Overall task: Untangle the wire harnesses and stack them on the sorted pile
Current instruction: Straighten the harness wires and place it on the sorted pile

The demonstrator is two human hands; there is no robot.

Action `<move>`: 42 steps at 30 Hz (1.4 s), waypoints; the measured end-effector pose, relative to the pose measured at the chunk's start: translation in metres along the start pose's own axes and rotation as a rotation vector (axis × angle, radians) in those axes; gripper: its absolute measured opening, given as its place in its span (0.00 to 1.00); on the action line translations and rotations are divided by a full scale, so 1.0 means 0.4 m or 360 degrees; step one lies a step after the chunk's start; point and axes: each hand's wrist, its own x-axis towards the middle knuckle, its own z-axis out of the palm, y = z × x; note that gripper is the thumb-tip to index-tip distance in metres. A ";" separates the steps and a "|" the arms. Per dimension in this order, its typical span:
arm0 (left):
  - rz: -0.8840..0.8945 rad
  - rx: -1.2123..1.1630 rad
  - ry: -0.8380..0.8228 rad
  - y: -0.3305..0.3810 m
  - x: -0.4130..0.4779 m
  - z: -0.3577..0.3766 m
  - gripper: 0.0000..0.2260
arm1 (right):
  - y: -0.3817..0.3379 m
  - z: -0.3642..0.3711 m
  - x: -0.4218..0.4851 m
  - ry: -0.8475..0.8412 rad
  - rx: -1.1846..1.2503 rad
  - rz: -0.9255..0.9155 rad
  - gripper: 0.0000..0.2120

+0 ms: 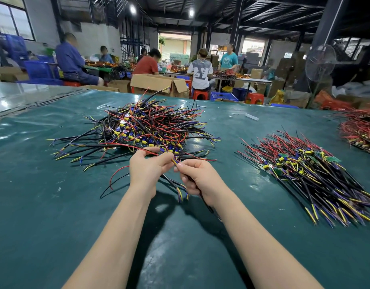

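At the near edge of the tangled heap [142, 130], both hands work one wire harness [172, 183] just above the green counter [54, 215]. The left hand [147, 167] has its fingers [162, 160] curled, thumb and forefinger closed on thin red and yellow strands where the harness meets the heap. The right hand [197, 177] is close beside it, almost touching; its fingers [187, 163] are curled round a black sheathed lead, with the thumb and forefinger tips pinching it near the yellow and blue strands. That lead runs down through the fist and out below the wrist, toward the person. More black leads of the harness hang between the two hands, pointing down and toward the person, their yellow and blue tips lowest. A red wire [117, 174] loops out to the left of the left hand.

Well apart on the right lies the sorted pile [309, 174], its long axis running from far left to near right: red wires point away, yellow and purple tips point toward the near right. Another heap of red wires [361, 128] sits at the far right edge.
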 end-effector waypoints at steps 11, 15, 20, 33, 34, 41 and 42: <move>-0.0223 -0.0037 -0.0227 0.016 0.010 -0.028 0.13 | -0.002 -0.014 -0.012 -0.0283 0.0027 0.0004 0.10; -0.0266 -0.0086 -0.0277 0.025 0.013 -0.033 0.12 | 0.003 -0.004 -0.009 -0.0283 -0.0043 -0.0113 0.10; -0.0154 -0.0068 -0.0166 0.016 0.030 -0.046 0.05 | 0.021 0.005 -0.010 -0.0221 -0.0050 0.0157 0.10; 0.0152 0.0053 0.0265 -0.034 0.048 -0.049 0.26 | 0.027 0.033 -0.015 -0.0411 0.0197 0.0393 0.11; 0.0131 0.0040 0.0268 -0.036 0.052 -0.050 0.26 | 0.031 0.036 -0.015 -0.0408 0.0240 0.0444 0.12; 0.0212 0.0117 0.0200 -0.037 0.061 -0.036 0.19 | 0.023 0.040 -0.010 -0.0450 0.0585 0.0758 0.12; 0.0218 0.0107 0.0218 -0.037 0.063 -0.040 0.18 | 0.025 0.045 -0.011 -0.0464 0.0582 0.0735 0.11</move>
